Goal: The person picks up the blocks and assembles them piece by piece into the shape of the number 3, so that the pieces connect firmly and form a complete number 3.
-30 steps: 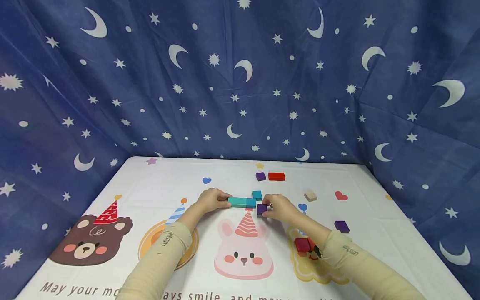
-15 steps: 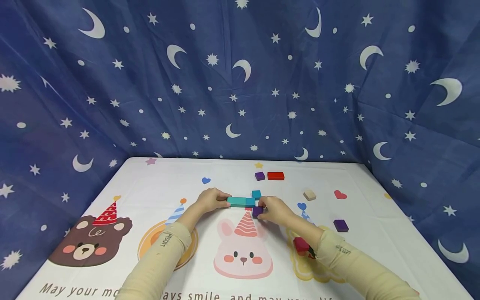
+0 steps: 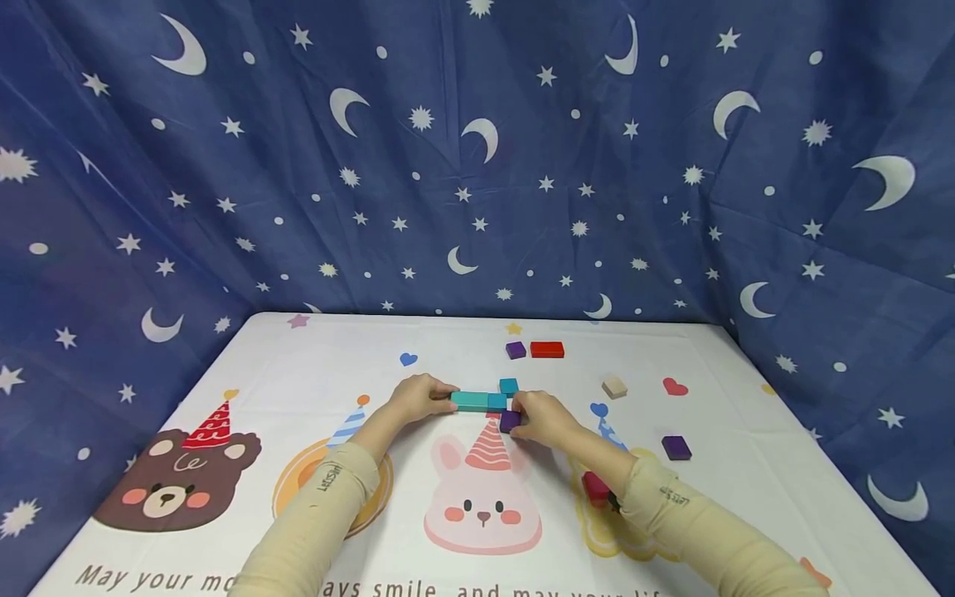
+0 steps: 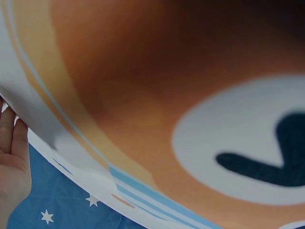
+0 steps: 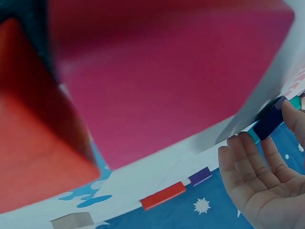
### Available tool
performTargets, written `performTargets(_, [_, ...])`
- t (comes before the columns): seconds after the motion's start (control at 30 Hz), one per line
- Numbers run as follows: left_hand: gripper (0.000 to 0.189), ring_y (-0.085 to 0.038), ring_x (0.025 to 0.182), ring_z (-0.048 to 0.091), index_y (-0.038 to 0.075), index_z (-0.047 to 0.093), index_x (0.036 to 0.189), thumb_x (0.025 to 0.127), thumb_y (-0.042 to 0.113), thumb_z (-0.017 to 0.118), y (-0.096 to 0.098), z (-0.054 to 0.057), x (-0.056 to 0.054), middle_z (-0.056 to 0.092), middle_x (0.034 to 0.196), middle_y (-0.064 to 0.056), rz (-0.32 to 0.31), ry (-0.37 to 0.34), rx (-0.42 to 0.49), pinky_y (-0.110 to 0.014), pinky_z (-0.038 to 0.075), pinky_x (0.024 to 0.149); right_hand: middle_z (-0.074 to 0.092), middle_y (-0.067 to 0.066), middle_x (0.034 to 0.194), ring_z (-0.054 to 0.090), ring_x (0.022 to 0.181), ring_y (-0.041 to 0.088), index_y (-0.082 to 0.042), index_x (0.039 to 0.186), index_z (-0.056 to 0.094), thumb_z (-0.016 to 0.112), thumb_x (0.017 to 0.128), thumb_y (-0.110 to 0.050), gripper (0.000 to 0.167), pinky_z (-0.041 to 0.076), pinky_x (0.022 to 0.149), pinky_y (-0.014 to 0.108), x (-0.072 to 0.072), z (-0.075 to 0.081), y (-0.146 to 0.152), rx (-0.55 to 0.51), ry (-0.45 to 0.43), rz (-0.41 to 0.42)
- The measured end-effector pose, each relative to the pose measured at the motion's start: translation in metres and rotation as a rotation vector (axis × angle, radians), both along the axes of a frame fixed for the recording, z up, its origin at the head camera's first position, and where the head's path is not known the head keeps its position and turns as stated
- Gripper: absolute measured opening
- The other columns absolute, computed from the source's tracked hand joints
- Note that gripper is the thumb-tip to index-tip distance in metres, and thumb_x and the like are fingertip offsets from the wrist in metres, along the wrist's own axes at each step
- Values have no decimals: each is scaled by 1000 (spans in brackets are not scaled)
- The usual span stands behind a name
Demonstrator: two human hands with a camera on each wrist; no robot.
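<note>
My left hand [image 3: 419, 398] pinches the left end of a long teal block [image 3: 470, 402] between thumb and fingers. A blue block [image 3: 496, 403] butts against the teal block's right end. Just behind it lies a second blue block [image 3: 509, 385]. My right hand [image 3: 548, 417] grips a dark purple block [image 3: 511, 421] at the near right corner of this row. In the right wrist view, thumb and fingers pinch that purple block [image 5: 270, 119], with bits of teal showing past it. The left wrist view catches part of the left hand [image 4: 14, 162]; its block is hidden there.
Toward the back sit a small purple block [image 3: 516, 350] and a red bar [image 3: 547, 350]. A plain wooden block [image 3: 615, 386] and a flat purple block [image 3: 676, 448] lie to the right. Under the right forearm, a crimson block [image 3: 595, 487] is partly covered by the sleeve.
My right hand has shifted left and slightly nearer with the purple block, bringing it up to the row's near right corner. The left hand stays on the teal block.
</note>
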State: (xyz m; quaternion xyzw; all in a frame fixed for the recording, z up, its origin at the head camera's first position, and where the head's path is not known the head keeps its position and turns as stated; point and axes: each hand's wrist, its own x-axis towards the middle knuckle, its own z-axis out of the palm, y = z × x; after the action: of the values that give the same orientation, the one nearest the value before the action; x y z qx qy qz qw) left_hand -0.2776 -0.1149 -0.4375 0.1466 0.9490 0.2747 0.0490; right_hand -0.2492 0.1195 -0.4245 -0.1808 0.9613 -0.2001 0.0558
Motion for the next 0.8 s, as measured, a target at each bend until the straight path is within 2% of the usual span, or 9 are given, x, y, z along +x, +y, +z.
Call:
performTargets(0.2, [35,-29,115,60,16,70,114,82,29,72,-1,-3,-2,68,115,-8,-8,8,-2,-46,45,97,68,9,91,55,75,13,-2,97,64,79,75,-13,28,55,78,29,2,1,-1,4,15,0])
performTargets(0.8, [35,-28,115,60,15,69,115,83,29,71,0,-2,0,68,115,-7,-7,6,16,-46,45,98,67,9,88,55,73,13,-3,94,63,80,73,-12,28,54,76,29,4,-4,-1,6,76,-6])
